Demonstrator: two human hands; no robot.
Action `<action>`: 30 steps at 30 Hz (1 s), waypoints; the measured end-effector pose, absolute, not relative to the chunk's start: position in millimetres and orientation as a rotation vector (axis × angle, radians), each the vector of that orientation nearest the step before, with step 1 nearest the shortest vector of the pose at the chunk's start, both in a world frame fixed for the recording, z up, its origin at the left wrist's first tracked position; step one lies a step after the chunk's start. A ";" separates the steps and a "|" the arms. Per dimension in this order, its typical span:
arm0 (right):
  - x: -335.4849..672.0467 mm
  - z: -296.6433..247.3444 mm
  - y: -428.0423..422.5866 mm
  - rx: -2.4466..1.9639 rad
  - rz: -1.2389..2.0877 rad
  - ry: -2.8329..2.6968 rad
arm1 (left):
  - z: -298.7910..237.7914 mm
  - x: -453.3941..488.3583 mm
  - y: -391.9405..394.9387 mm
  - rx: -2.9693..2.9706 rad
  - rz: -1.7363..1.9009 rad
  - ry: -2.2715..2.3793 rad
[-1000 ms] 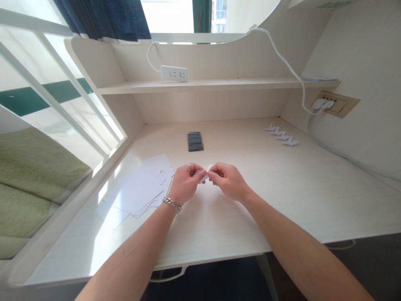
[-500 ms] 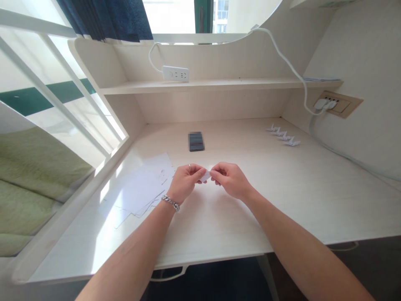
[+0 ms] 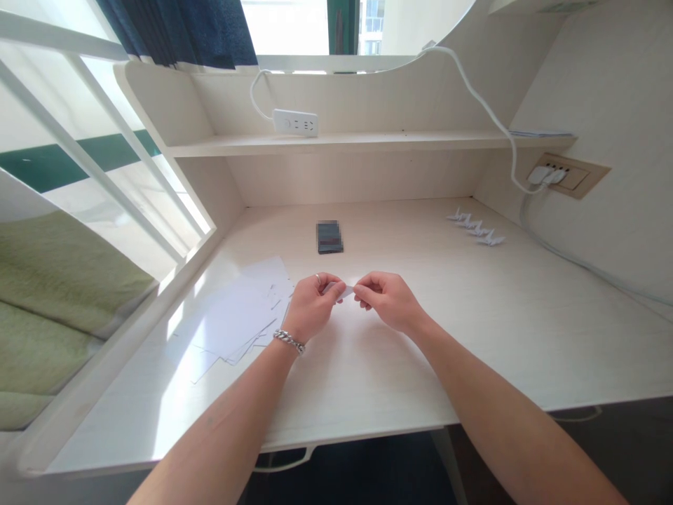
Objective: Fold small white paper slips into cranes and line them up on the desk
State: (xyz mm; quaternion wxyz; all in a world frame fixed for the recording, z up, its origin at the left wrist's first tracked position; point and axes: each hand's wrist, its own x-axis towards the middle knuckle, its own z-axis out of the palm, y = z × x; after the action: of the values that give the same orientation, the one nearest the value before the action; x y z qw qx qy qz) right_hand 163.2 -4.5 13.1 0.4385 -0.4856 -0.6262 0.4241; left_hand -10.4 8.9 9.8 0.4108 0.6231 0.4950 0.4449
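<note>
A small folded piece of white paper (image 3: 345,292) is pinched between my two hands above the middle of the desk. My left hand (image 3: 314,300), with a ring and a chain bracelet, grips its left part between thumb and fingers. At its right tip, the thumb and forefinger of my right hand (image 3: 386,297) are closed on it. My fingers cover much of the paper, so its full shape is hidden. Several white paper cranes (image 3: 477,228) stand in a slanting row at the back right of the desk.
Loose white sheets (image 3: 236,308) lie on the left of the desk (image 3: 526,315). A dark, blurred flat object (image 3: 329,237) rests beyond my hands. On the shelf (image 3: 368,143) stands a white power strip (image 3: 295,123). A white cable (image 3: 488,109) runs to the wall socket (image 3: 570,175).
The folded paper has tilted slightly in my fingers, and less of its face shows. My hands remain almost in the same place, both still pinching it.
</note>
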 end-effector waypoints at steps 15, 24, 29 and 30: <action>171.5 14.2 0.3 -1.153 1.096 -1.510 | 11.4 -13.6 8.6 1.544 1.157 1.245; 170.3 14.7 -2.7 -1.184 1.026 -1.660 | 13.3 -11.2 6.1 1.584 1.110 1.184; 167.5 18.7 -6.9 -1.228 0.937 -1.740 | 18.4 -8.3 2.2 1.724 1.029 1.267; 166.8 19.1 -7.4 -1.242 0.913 -1.758 | 19.0 -7.6 1.5 1.739 1.010 1.272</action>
State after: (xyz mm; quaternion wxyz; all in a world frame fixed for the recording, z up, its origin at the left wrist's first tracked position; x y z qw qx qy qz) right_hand 166.8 -7.4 19.1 0.3910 -0.4888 -0.6921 0.3594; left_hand -7.6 1.5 19.0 0.3718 0.6784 0.4963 0.3940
